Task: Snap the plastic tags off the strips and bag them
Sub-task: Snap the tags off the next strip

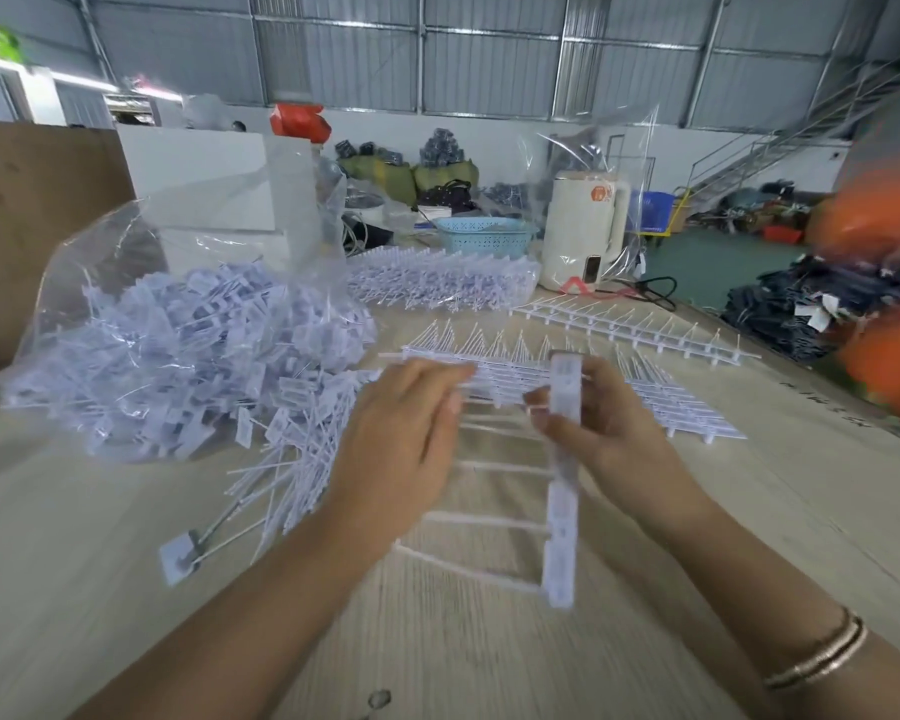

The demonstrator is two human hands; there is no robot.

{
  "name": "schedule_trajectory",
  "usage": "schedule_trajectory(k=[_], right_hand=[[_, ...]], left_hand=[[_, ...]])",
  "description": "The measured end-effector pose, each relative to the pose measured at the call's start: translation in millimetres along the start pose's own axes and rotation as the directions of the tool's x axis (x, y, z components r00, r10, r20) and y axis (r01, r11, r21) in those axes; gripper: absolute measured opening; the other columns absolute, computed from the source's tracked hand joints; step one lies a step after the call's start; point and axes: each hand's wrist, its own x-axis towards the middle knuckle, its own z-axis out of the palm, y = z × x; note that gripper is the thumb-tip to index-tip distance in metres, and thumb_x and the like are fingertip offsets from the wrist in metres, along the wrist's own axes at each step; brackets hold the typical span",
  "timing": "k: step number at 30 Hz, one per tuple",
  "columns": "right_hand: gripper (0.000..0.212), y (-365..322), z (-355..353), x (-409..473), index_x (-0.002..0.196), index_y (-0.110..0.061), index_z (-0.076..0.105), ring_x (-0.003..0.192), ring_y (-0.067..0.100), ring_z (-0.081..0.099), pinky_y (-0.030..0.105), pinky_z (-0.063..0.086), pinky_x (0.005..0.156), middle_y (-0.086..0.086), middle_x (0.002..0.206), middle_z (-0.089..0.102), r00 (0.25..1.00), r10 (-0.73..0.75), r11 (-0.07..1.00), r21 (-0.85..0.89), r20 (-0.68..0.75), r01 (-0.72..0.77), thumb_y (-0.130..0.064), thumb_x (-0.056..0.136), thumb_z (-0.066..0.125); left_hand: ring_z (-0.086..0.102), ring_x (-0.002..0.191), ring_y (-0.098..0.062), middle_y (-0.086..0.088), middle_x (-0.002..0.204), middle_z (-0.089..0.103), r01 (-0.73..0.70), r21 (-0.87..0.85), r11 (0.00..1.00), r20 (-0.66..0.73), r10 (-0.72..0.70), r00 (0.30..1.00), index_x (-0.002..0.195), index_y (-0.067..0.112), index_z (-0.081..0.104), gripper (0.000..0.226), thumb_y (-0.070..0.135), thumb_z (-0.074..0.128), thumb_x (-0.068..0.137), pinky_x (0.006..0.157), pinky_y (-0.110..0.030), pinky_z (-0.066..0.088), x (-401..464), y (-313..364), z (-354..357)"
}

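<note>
The right hand [609, 423] pinches a long white plastic strip [562, 480] near its upper end, thumb and fingers curled round the spine, so that it hangs upright above the pale wooden counter [126, 589] with its thin white stems [484, 522] sticking out to the left. The left hand [401, 439] reaches across those stems, its fingers bent over the topmost ones — motion blur hides whether it is actually gripping a stem or only brushing it, so its grip cannot be told for certain. Loose white plastic tags [292, 459] lie heaped just left of the hands, spilling from the mouth of a clear plastic bag [141, 324] already well filled with more of them. Uncut strips [661, 397] lie on the counter behind the hands, and a further stack [437, 283] sits beyond. The main risk appears to be a tag flicking away as it breaks off, since the strip is held in the air rather than over the bag. A twist applied too far from the spine could leave a stub or bend the stem. The heap at the bag's mouth could also slide further out across the counter.
</note>
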Motion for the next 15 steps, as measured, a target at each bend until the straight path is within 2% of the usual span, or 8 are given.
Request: schedule_trajectory(k=[2,4,6,8,10,13,15], right_hand=[[0.029,-9,-9,10,0.105,-0.026,0.054,0.091,0.005,0.066,0.020,0.053,0.074,-0.011,0.098,0.071,0.998,-0.022,0.995,0.093,-0.066,0.028,-0.013,0.082,0.065],[0.031,-15,-20,22,0.106,-0.023,0.058,0.093,0.008,0.066,0.021,0.053,0.074,-0.009,0.100,0.071,0.996,-0.037,0.982,0.183,-0.081,0.051,-0.015,0.076,0.067],[0.036,-18,-28,32,0.110,-0.019,0.059,0.095,0.014,0.066,0.027,0.054,0.080,-0.004,0.100,0.070,0.994,-0.040,0.942,0.328,-0.098,0.070,-0.012,0.075,0.064],[0.030,-17,-32,40,0.107,-0.013,0.057,0.092,0.016,0.065,0.030,0.052,0.086,0.001,0.094,0.069,0.994,-0.051,0.835,0.542,-0.097,0.095,0.006,0.083,0.053],[0.031,-9,-30,44,0.097,-0.010,0.053,0.091,0.016,0.063,0.030,0.048,0.086,0.000,0.086,0.065,0.997,-0.054,0.735,0.674,-0.061,0.081,0.015,0.081,0.046],[0.032,7,-24,41,0.084,-0.015,0.063,0.094,0.018,0.059,0.027,0.047,0.085,0.000,0.083,0.064,0.996,-0.067,0.538,0.843,0.061,-0.015,0.008,0.069,0.048],[0.032,17,-20,38,0.082,-0.020,0.066,0.095,0.019,0.058,0.035,0.049,0.091,0.002,0.087,0.065,0.982,-0.100,0.435,0.895,0.162,-0.104,0.006,0.067,0.054]], left_hand=[[0.049,0.111,-0.011,0.011,0.114,0.053,0.096,-0.157,0.983,-0.104,-0.113,0.988,0.122,0.018,0.056,0.035,0.026,0.033,0.096,0.098,-0.028,0.037,5,-2,-9],[0.044,0.115,0.002,0.023,0.116,0.046,0.165,-0.280,0.946,-0.211,-0.229,0.950,0.121,0.022,0.051,0.031,0.024,0.033,0.096,0.099,-0.015,0.030,7,-6,-15],[0.041,0.116,0.009,0.023,0.120,0.046,0.268,-0.458,0.848,-0.236,-0.407,0.883,0.122,0.024,0.048,0.033,0.030,0.032,0.095,0.096,-0.007,0.029,7,-12,-18],[0.043,0.119,0.006,0.018,0.124,0.050,0.337,-0.595,0.729,-0.197,-0.539,0.819,0.119,0.028,0.050,0.033,0.037,0.032,0.092,0.098,-0.011,0.031,6,-20,-19],[0.045,0.121,-0.002,0.017,0.122,0.053,0.370,-0.642,0.672,-0.138,-0.576,0.806,0.107,0.035,0.053,0.028,0.041,0.032,0.090,0.100,-0.021,0.033,7,-28,-19],[0.052,0.113,0.002,0.026,0.108,0.059,0.398,-0.655,0.642,-0.037,-0.553,0.832,0.099,0.037,0.057,0.020,0.038,0.038,0.092,0.104,-0.029,0.036,6,-35,-16],[0.053,0.113,0.000,0.023,0.110,0.061,0.409,-0.644,0.647,0.071,-0.482,0.873,0.100,0.039,0.060,0.020,0.037,0.043,0.091,0.105,-0.031,0.036,4,-37,-13]])
